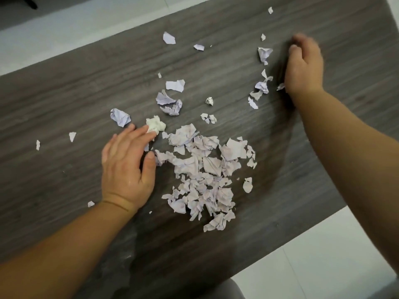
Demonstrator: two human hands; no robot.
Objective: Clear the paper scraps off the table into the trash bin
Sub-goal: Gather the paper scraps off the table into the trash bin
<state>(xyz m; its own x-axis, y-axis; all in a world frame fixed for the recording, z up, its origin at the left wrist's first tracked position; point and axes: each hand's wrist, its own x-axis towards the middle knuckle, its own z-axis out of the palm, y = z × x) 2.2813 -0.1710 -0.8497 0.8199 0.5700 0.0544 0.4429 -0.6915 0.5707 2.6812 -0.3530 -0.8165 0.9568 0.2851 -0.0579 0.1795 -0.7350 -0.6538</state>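
A big heap of torn pale-lilac paper scraps (205,173) lies in the middle of the dark wood-grain table (64,93). My left hand (127,167) rests flat at the heap's left edge, fingers straight, fingertips touching a white crumpled wad (155,124). My right hand (304,65) stands on its edge on the table at the right, fingers loosely bent, blurred, just right of a few crumpled scraps (261,87). More loose scraps (172,98) are scattered behind the heap and to the far left. No trash bin is in view.
A small foil ball (209,101) lies among the scraps. The table's near edge runs diagonally at lower right, with pale floor (323,266) beyond it. Pale floor also shows past the far edge at upper left.
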